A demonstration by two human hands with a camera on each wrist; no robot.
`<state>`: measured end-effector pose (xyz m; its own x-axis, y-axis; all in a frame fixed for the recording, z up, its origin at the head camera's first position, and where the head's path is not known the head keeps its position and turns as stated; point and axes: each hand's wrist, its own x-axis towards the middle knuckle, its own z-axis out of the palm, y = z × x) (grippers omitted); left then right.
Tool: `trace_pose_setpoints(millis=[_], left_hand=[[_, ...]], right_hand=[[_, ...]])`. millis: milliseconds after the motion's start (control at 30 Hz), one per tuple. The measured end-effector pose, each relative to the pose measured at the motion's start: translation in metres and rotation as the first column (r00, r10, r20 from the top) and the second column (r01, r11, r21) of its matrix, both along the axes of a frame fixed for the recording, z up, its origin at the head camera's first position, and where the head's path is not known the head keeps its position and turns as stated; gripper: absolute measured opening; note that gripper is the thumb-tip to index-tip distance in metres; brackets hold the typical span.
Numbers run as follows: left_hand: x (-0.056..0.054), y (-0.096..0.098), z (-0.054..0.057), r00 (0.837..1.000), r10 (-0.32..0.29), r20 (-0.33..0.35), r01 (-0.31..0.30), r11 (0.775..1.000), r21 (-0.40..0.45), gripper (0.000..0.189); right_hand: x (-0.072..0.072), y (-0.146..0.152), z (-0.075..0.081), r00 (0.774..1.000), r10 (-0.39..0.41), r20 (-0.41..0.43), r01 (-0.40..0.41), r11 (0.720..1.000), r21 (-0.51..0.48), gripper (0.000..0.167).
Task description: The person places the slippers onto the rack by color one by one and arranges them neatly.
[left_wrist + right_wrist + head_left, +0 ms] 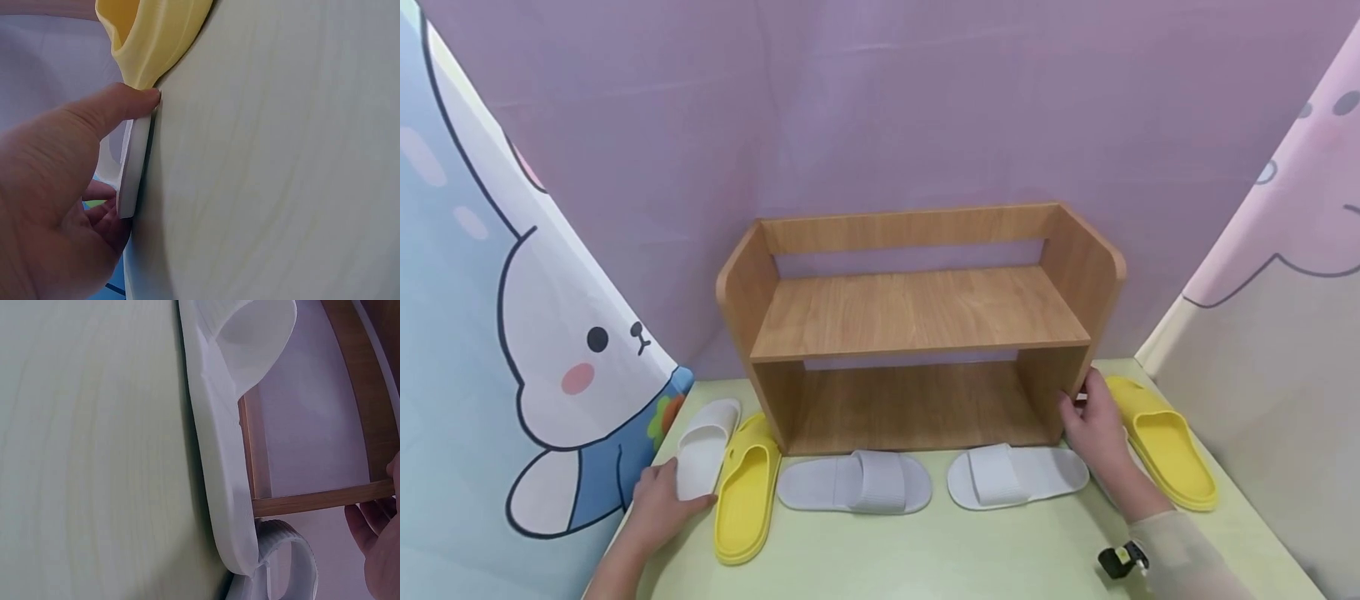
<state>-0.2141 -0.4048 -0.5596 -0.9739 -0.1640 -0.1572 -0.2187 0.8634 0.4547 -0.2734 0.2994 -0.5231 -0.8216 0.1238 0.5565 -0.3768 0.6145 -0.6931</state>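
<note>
My left hand (658,508) holds the heel end of a white slipper (700,462) at the far left, thumb on one side and fingers on the other. Right beside that slipper lies a yellow clog (743,517), close to my thumb. On the other side, my right hand (1097,425) grips the right side panel of a small wooden shelf (917,308), low near its front edge. Thumb and fingers lie on opposite faces of the panel (319,499). A grey slipper (303,565) outside that panel is mostly hidden by my right hand in the head view.
In front of the shelf a grey slipper (831,483) and a white slipper (1030,475) lie sideways. Another yellow clog (1172,454) sits to the right of my right hand. A purple curtain (910,108) hangs behind the shelf, with printed cloths at both sides.
</note>
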Motion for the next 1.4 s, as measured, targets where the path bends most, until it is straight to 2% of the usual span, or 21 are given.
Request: trace_pose_setpoints(millis=[233,533,800,967,1067,1300,1400], left_hand=[[-0.002,0.001,-0.001,0.998,0.049,0.025,-0.050,0.998,0.038,0.132],[-0.002,0.002,-0.002,0.996,0.087,0.005,-0.087,0.993,0.078,0.121],[0.001,0.012,0.015,0.988,0.124,-0.089,-0.113,0.987,0.118,0.106],[0.003,0.019,0.024,0.982,0.152,-0.112,-0.137,0.982,0.129,0.104],[0.004,0.023,0.026,0.974,0.174,-0.146,-0.154,0.979,0.136,0.102],[0.002,0.032,0.029,0.944,0.277,-0.181,-0.244,0.952,0.186,0.103],[0.004,0.035,0.030,0.932,0.288,-0.220,-0.246,0.949,0.199,0.104]], right_hand=[[0.000,0.001,-0.002,1.000,-0.003,-0.001,0.003,1.000,-0.007,0.042],[-0.001,0.001,-0.002,1.000,-0.002,0.010,0.002,1.000,-0.004,0.044],[0.002,0.003,-0.001,1.000,0.002,0.026,-0.002,1.000,0.005,0.045],[0.001,0.004,0.001,0.999,0.008,0.038,-0.008,1.000,0.000,0.046],[0.000,0.003,0.000,0.999,0.010,0.035,-0.010,1.000,-0.003,0.046],[0.000,0.004,0.000,0.999,0.017,0.047,-0.017,1.000,-0.006,0.046],[0.000,0.004,0.000,0.998,0.013,0.057,-0.013,1.000,-0.009,0.046]])
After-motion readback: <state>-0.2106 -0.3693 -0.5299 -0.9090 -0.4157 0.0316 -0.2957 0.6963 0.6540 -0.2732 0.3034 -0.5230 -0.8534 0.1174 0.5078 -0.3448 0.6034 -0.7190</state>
